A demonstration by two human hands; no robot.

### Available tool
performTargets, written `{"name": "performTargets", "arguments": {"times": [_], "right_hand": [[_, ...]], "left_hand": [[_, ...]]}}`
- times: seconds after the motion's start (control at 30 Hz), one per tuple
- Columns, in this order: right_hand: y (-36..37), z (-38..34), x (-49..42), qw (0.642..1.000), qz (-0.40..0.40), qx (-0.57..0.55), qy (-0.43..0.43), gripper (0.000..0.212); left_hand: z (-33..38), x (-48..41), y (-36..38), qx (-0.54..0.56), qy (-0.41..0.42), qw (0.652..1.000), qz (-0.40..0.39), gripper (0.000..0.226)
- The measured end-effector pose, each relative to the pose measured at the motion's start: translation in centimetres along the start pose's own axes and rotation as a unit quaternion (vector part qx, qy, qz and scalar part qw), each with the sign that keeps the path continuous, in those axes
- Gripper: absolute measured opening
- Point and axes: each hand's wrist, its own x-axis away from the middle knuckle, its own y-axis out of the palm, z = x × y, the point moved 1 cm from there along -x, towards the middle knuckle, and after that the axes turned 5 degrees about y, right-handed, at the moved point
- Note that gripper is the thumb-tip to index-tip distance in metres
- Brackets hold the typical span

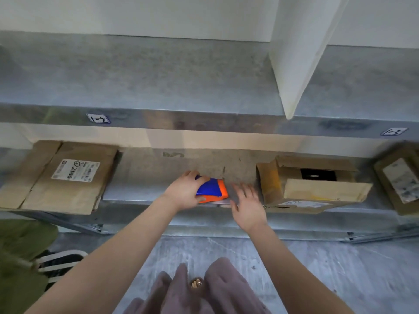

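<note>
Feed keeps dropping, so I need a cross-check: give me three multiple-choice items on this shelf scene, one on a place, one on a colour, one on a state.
1. Where does the package under the left hand lie?
A. on the floor
B. on the metal shelf, between the labelled cardboard parcel and the open cardboard box
C. inside a box

2. What colours is it?
A. green and white
B. black and yellow
C. blue and orange

3. How is the right hand?
A. open, fingers spread
B. a fist
C. gripping a box

Answers: 1 B, it rests near the shelf's front edge; 2 C, blue top with an orange end; 3 A, its straight fingers hold nothing.
</note>
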Motion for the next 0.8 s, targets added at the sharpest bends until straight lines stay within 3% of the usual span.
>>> {"name": "performTargets", "arguments": {"times": [0.3,0.6,0.8], "right_hand": [[0.4,0.4,1.2,0.996,-0.021,-0.076,0.031,0.055],[-0.9,-0.2,1.5,0.999,-0.002,-0.031,-0.006,0.057],[-0.9,-0.9,2.1,0.998,0.005,-0.066,-0.012,0.052]], "left_hand": [[0.4,0.9,-0.2,0.032,-0.005,0.999,0.025,0.063],[0.8,3.3,0.2,0.070,-0.019,0.996,0.047,0.067],[-1.1,7.2,-2.3,0.052,-0.030,0.993,0.102,0.066]]}}
